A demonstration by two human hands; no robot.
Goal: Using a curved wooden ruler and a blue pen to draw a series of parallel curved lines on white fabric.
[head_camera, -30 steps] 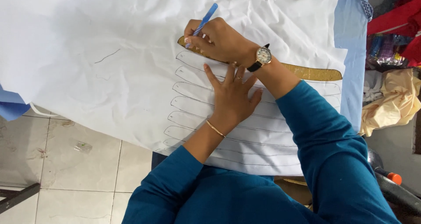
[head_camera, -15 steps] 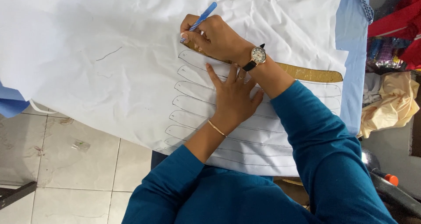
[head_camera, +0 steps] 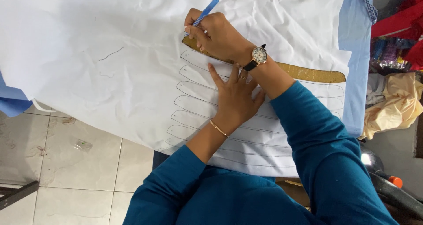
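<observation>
A large crumpled white sheet of paper [head_camera: 110, 40] covers the table and carries several long curved outlines drawn in pen. A brown cardboard curved template [head_camera: 308, 71] lies across the sheet. My right hand [head_camera: 216, 33], with a wristwatch on its wrist, grips a blue pen [head_camera: 203, 14] whose tip touches the paper at the template's left end. My left hand [head_camera: 235, 95], wearing a thin gold bracelet, lies flat with fingers spread just below the template, on the drawn outlines. Both arms are in teal sleeves.
A light blue cloth [head_camera: 354, 53] lies under the paper along the right edge and at the far left. Piled fabrics, cream [head_camera: 392, 108] and red [head_camera: 396, 26], sit at the right. Tiled floor [head_camera: 66, 163] shows below the table's near edge.
My right hand with the pen has crept a little to the left along the template's end. My left hand has stayed pressed flat in about the same place.
</observation>
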